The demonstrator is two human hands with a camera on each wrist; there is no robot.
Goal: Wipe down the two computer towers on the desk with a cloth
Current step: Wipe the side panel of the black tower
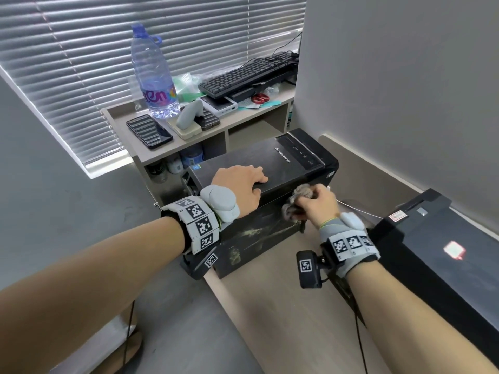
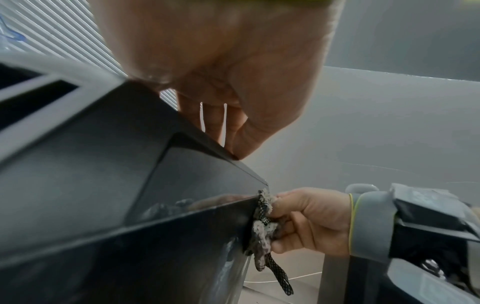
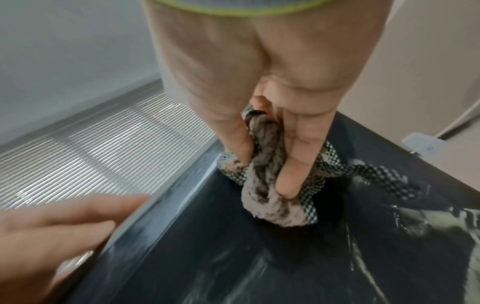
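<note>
A black computer tower (image 1: 286,160) lies on its side on the desk (image 1: 270,306), its smeared side panel (image 3: 233,257) facing me. My left hand (image 1: 243,182) rests flat on its top face with straight fingers (image 2: 233,127), thumb at the near edge. My right hand (image 1: 318,205) grips a bunched grey cloth (image 1: 297,201) with a checked trim (image 3: 272,179) and presses it against the tower's side panel near the top edge (image 2: 259,226). A second black tower (image 1: 437,252) lies at the right of the desk.
A low shelf (image 1: 189,141) behind the tower carries a large water bottle (image 1: 152,74), a keyboard (image 1: 248,74), a phone (image 1: 148,130), red scissors (image 1: 260,98) and small devices. Grey partition walls stand behind and right. Window blinds fill the left.
</note>
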